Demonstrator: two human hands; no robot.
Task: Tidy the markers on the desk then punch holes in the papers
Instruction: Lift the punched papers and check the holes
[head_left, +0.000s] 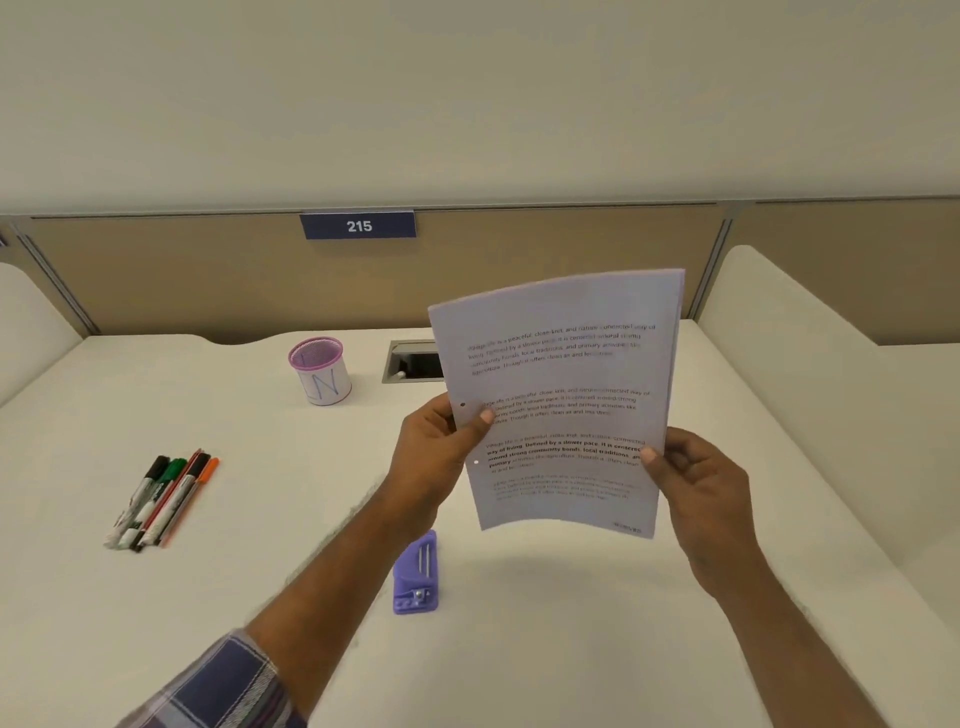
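I hold a thin stack of printed papers (561, 400) upright above the white desk (260, 597). My left hand (441, 452) grips its left edge, where two punched holes show. My right hand (701, 478) grips the right edge lower down. A purple hole punch (415, 574) lies on the desk below the papers, next to my left forearm. Several markers and pens (161, 501) lie bunched side by side at the left of the desk. A pink-rimmed mesh pen cup (321, 370) stands near the back; I see nothing in it.
A cable cutout (413, 361) opens in the desk behind the papers. A tan partition with a "215" sign (358, 226) closes the back. White side dividers (810, 332) rise at the right and far left.
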